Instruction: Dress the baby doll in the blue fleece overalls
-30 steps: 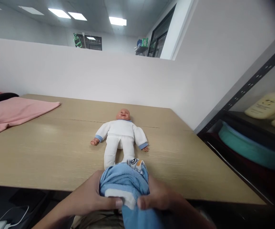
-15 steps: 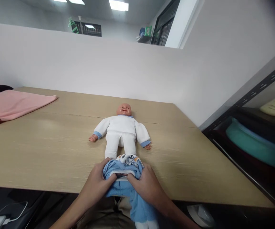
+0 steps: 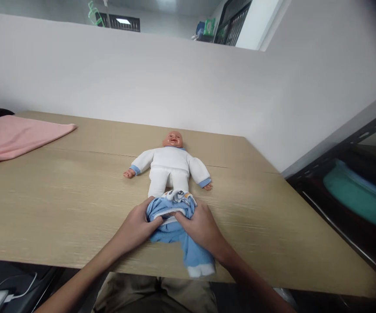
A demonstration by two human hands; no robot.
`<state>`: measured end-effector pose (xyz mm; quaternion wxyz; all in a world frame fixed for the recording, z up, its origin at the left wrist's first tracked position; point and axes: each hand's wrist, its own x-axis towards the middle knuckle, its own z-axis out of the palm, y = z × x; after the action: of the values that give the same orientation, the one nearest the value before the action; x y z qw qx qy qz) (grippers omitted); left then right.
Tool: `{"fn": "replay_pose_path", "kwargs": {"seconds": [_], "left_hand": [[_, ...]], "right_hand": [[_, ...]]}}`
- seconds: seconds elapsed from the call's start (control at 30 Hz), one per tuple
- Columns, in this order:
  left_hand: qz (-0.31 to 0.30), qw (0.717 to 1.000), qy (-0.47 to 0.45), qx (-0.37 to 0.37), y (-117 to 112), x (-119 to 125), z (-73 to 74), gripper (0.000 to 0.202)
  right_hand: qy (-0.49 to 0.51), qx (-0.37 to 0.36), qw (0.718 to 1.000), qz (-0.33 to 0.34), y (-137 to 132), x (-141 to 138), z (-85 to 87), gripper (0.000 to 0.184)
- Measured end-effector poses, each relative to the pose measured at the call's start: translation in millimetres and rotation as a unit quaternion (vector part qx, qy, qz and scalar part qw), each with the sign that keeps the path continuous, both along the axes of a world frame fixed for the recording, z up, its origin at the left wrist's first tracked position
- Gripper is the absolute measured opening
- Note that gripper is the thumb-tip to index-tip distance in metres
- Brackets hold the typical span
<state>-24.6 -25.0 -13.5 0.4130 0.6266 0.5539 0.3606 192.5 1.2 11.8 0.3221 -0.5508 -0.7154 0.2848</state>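
"What's behind the wide brown table (image 3: 60,208)?"

"A big white wall (image 3: 125,82). Over its top I see more room."

"Any windows?"

"Yes, a window (image 3: 236,26) on the right with dark bars, and a dark window (image 3: 133,24) far back with a bright patch (image 3: 123,21) in it."

"And beside the table?"

"On the right, a dark shelf frame (image 3: 368,132) with little holes."

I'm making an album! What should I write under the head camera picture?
Left hand and right hand hold bunched blue clothing at the legs of a doll on a table.
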Motion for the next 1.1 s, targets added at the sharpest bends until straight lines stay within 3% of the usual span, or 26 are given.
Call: {"fn": "replay_pose_path", "kwargs": {"seconds": [0.1, 0.2, 0.3, 0.4, 0.53, 0.7, 0.87, 0.97, 1.1], "left_hand": [[0.016, 1.000, 0.002, -0.002, -15.9, -6.1, 7.6, 0.030], [0.038, 0.999, 0.017, -0.017, -37.4, -14.3, 10.5, 0.028], [0.033, 0.995, 0.081, -0.049, -46.8, -19.2, 4.4, 0.034], [0.016, 0.986, 0.156, -0.057, -42.3, -19.6, -7.3, 0.035], [-0.005, 0.981, 0.188, -0.039, -32.9, -20.4, -23.4, 0.040], [0.009, 0.990, 0.141, 0.009, -36.0, -24.2, -38.0, 0.041], [0.022, 0.998, 0.008, 0.054, -39.8, -22.7, -40.6, 0.044], [0.019, 0.997, -0.060, 0.051, -37.6, -21.2, -43.3, 0.050], [0.010, 0.994, -0.079, 0.073, -32.9, -24.0, -44.0, 0.055]], "right_hand": [[-0.002, -0.016, 0.999, 0.052, -13.3, -5.7, 20.1, 0.010], [-0.029, -0.052, 0.994, 0.095, -30.5, -12.3, 28.9, 0.014], [-0.095, -0.061, 0.989, 0.094, -37.6, -18.9, 23.2, 0.022], [-0.169, -0.048, 0.981, 0.083, -35.6, -25.7, 14.8, 0.030], [-0.220, -0.047, 0.969, 0.102, -34.0, -32.4, 13.5, 0.026], [-0.220, -0.058, 0.965, 0.130, -34.8, -29.8, 14.3, 0.026], [-0.156, -0.071, 0.977, 0.125, -29.5, -17.8, 9.4, 0.053], [-0.118, -0.073, 0.982, 0.126, -25.6, -11.2, 4.3, 0.055], [-0.029, -0.057, 0.990, 0.128, -19.9, -8.0, -2.6, 0.056]]}}
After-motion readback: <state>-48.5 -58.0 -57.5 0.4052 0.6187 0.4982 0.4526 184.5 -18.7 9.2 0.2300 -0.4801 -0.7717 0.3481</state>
